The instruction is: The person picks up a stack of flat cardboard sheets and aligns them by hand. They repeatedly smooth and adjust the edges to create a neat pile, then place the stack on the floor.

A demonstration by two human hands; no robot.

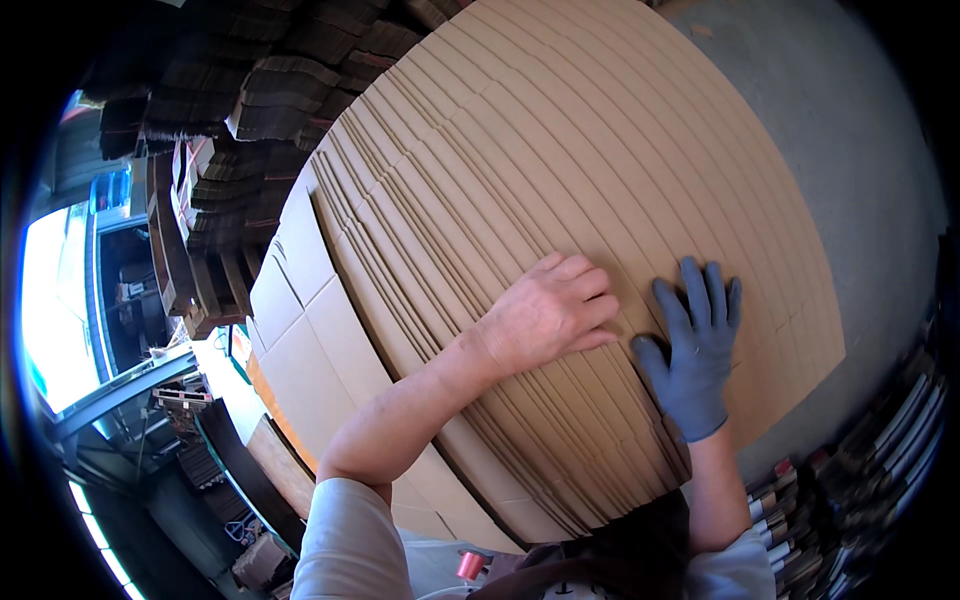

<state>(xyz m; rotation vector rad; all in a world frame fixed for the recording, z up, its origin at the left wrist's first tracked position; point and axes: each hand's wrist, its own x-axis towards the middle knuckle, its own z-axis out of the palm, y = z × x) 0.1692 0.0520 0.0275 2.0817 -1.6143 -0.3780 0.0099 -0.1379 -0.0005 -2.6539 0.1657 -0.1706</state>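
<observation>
Head view: a broad row of fanned cardboard sheets (pixel 600 140) lies right in front of us, overlapping like shingles, and both our hands are on it. Our bare left hand (pixel 553 312) rests at the middle of the fan with its fingers curled; we cannot tell whether they pinch a sheet edge or only press on it. Our right hand (pixel 695 365), in a grey glove, lies with fingers spread toward the right of the fan, gripping nothing. The hands are apart, near each other.

We judge that uneven pressure could make the overlapped sheets slide and lose their spacing, or that a hard push could bend an edge. Our bare fingers could also be cut by those edges, since only the other hand is gloved.

Our left forearm (pixel 410 415) crosses the near left part of the fan and hides some of the edges there. Pale creased panels (pixel 340 330) lie along the fan's left side. Beyond them, dark stacked bundles (pixel 285 95) stand near a wooden pallet (pixel 200 300). A red spool (pixel 470 565) sits just below the fan, and grey floor (pixel 860 160) shows to its right.
</observation>
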